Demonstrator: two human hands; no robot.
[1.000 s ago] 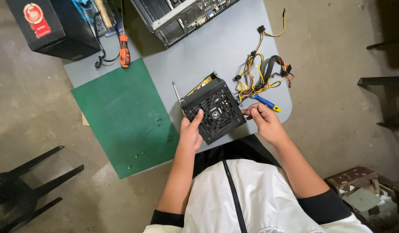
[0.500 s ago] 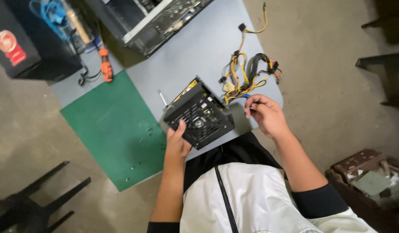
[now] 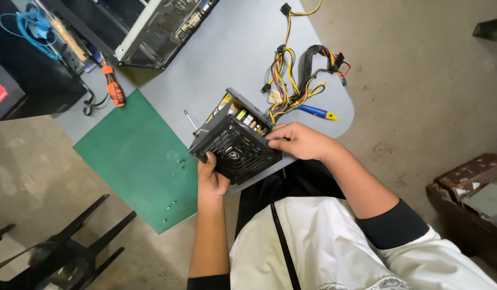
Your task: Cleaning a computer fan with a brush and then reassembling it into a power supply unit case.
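A black computer power supply [image 3: 235, 144] with a grilled fan cover rests at the near edge of the grey table [image 3: 232, 48], its cover tilted up so the inner parts show. My left hand [image 3: 211, 177] grips its near left corner from below. My right hand [image 3: 296, 140] pinches the right edge of the cover. A bundle of yellow, black and red cables [image 3: 299, 80] runs from the unit toward the far side. A blue-and-yellow screwdriver [image 3: 315, 112] lies just beyond my right hand.
A green mat [image 3: 135, 161] with several small screws lies left of the unit. An orange-handled screwdriver [image 3: 113, 86] and an open computer case [image 3: 162, 27] sit at the back. A black box [image 3: 23, 75] stands far left, a black stool [image 3: 60, 247] below it.
The fan cover has lifted open from the power supply. My right hand moved onto its right edge, and my left hand shifted to the near corner.
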